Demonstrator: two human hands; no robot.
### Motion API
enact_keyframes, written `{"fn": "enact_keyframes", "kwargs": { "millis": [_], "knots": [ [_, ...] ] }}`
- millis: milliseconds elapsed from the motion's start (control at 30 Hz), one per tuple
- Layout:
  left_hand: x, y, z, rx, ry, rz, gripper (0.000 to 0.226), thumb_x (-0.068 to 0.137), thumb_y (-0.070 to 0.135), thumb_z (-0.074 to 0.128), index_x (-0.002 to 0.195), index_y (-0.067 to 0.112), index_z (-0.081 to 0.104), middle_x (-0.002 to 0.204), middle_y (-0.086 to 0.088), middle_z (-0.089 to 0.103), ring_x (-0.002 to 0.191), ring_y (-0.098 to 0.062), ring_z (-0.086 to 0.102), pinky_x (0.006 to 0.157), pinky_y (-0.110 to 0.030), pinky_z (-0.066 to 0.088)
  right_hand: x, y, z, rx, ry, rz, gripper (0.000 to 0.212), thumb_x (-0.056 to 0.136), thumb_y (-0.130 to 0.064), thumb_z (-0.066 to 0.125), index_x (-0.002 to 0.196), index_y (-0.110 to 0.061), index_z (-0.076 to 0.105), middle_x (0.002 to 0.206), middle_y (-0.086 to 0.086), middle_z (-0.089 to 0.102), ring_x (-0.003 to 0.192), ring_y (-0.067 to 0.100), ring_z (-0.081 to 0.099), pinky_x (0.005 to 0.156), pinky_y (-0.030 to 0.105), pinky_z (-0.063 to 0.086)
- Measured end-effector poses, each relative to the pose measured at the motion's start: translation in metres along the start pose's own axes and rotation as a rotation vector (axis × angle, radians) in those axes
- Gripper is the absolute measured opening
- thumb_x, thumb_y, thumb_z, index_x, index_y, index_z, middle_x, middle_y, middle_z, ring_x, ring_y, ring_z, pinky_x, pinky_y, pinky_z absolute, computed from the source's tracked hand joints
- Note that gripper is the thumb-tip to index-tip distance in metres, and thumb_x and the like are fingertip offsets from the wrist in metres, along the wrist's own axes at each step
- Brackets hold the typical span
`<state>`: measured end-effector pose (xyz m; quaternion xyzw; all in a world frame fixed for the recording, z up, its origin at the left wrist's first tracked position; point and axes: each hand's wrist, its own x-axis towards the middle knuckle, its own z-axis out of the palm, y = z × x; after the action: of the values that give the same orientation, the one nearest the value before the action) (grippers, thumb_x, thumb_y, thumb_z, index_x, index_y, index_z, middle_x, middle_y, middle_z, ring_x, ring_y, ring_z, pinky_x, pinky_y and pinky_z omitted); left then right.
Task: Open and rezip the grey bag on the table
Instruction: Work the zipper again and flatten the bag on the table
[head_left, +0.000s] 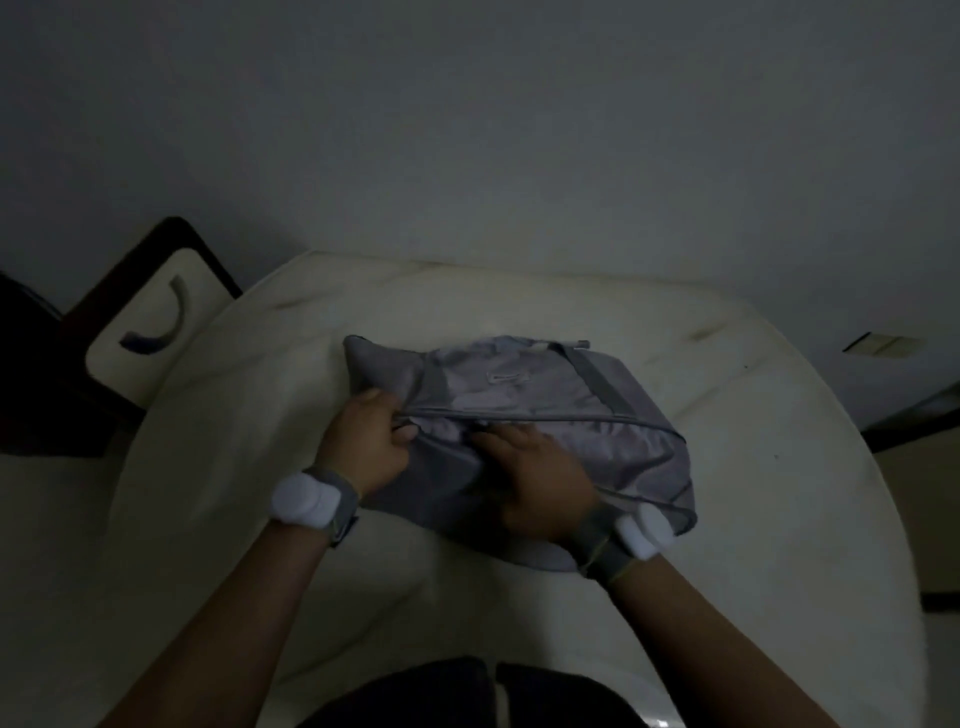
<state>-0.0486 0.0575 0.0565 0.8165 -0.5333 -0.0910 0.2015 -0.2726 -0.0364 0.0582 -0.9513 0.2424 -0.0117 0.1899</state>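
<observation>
Grey bag (524, 410): left hand (363, 441) fingers grip its end; right hand (540, 483) apparently pinches the zip.

right hand (540, 483) fingers tucked into grey bag (519, 415) — tips hidden | zip pull too dim to find | desk (779, 493) near rim cut off

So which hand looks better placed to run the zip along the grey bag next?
Probably the right hand: its fingertips sit on the zipper line near the left end of the grey bag, with the line's length lying free to its right. The left hand grips the bag's end, bracing it. The slider itself is not discernible.
</observation>
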Motion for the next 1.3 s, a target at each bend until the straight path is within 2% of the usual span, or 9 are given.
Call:
{"fn": "enact_keyframes", "kwargs": {
  "millis": [100,333,500,633,733,867,1067,1200,1300],
  "knots": [
    [-0.005,-0.005,0.000,0.003,-0.054,0.063,0.019,0.078,0.021,0.062,0.071,0.004,0.058,0.078,-0.020,0.059,0.073,-0.038,0.059,0.061,-0.038,0.048,0.023,-0.025,0.009,0.194,-0.117,0.055,0.060,0.078,-0.041,0.064,0.135,-0.027,0.051,0.134,0.003,0.058,0.117,0.028,0.056,0.096,0.039,0.049],
    [-0.032,-0.037,0.018,-0.037,-0.009,-0.043,0.021,0.075,0.025,0.056,0.072,0.006,0.065,0.076,-0.019,0.064,0.069,-0.038,0.062,0.061,-0.033,0.048,-0.025,0.047,0.005,-0.039,-0.171,0.289,0.062,0.076,-0.073,0.042,0.117,-0.033,0.066,0.108,-0.002,0.071,0.093,0.020,0.067,0.078,0.034,0.054],
    [-0.019,-0.032,0.023,-0.089,0.062,-0.037,0.010,0.081,0.014,0.065,0.082,0.005,0.068,0.085,-0.020,0.067,0.078,-0.038,0.063,0.068,-0.036,0.051,-0.066,0.097,-0.023,-0.084,-0.191,0.475,0.062,0.075,-0.081,0.045,0.114,-0.038,0.066,0.105,-0.007,0.072,0.089,0.011,0.064,0.081,0.025,0.049],
    [-0.017,-0.035,0.027,-0.078,0.111,-0.035,0.012,0.083,0.012,0.068,0.087,0.001,0.069,0.088,-0.024,0.068,0.080,-0.041,0.064,0.071,-0.039,0.051,-0.070,0.079,-0.019,-0.121,-0.180,0.324,0.063,0.077,-0.070,0.058,0.132,-0.040,0.051,0.131,-0.005,0.060,0.112,0.019,0.060,0.094,0.033,0.047],
    [-0.018,-0.044,0.027,-0.079,0.129,-0.029,0.014,0.082,0.010,0.070,0.089,-0.002,0.069,0.089,-0.026,0.068,0.080,-0.042,0.065,0.073,-0.040,0.052,-0.067,0.066,-0.006,-0.103,0.011,0.223,0.043,0.084,-0.043,0.063,0.126,-0.031,0.059,0.119,0.003,0.065,0.104,0.024,0.062,0.086,0.034,0.048],
    [-0.015,-0.048,0.024,-0.119,0.144,-0.026,0.015,0.084,0.012,0.068,0.093,0.001,0.070,0.093,-0.023,0.069,0.084,-0.040,0.066,0.076,-0.041,0.053,-0.069,0.070,-0.008,-0.122,0.244,0.319,0.007,0.079,-0.021,0.065,0.085,-0.020,0.068,0.087,0.003,0.070,0.078,0.028,0.066,0.063,0.032,0.049],
    [-0.012,-0.025,0.020,-0.208,0.122,0.057,0.015,0.081,0.017,0.068,0.084,0.003,0.068,0.084,-0.018,0.067,0.077,-0.030,0.064,0.070,-0.028,0.047,-0.046,0.083,-0.017,-0.136,0.161,0.655,0.025,0.080,-0.030,0.058,0.102,-0.025,0.068,0.095,0.005,0.073,0.084,0.029,0.068,0.069,0.037,0.058],
    [-0.015,-0.046,0.019,-0.269,0.022,-0.068,0.012,0.076,0.016,0.073,0.082,0.009,0.066,0.082,-0.013,0.068,0.078,-0.028,0.064,0.070,-0.029,0.049,-0.004,0.044,-0.020,-0.183,0.081,0.464,0.025,0.075,-0.026,0.059,0.097,-0.015,0.057,0.092,0.012,0.066,0.082,0.033,0.063,0.067,0.037,0.053],
    [-0.021,-0.054,0.019,-0.283,-0.005,-0.163,0.024,0.076,0.030,0.072,0.071,0.008,0.063,0.069,-0.011,0.067,0.069,-0.026,0.064,0.064,-0.035,0.052,0.039,-0.006,-0.009,-0.005,0.095,0.255,0.032,0.082,-0.032,0.058,0.110,-0.017,0.057,0.102,0.011,0.063,0.092,0.032,0.060,0.072,0.036,0.050]
  ]
}}
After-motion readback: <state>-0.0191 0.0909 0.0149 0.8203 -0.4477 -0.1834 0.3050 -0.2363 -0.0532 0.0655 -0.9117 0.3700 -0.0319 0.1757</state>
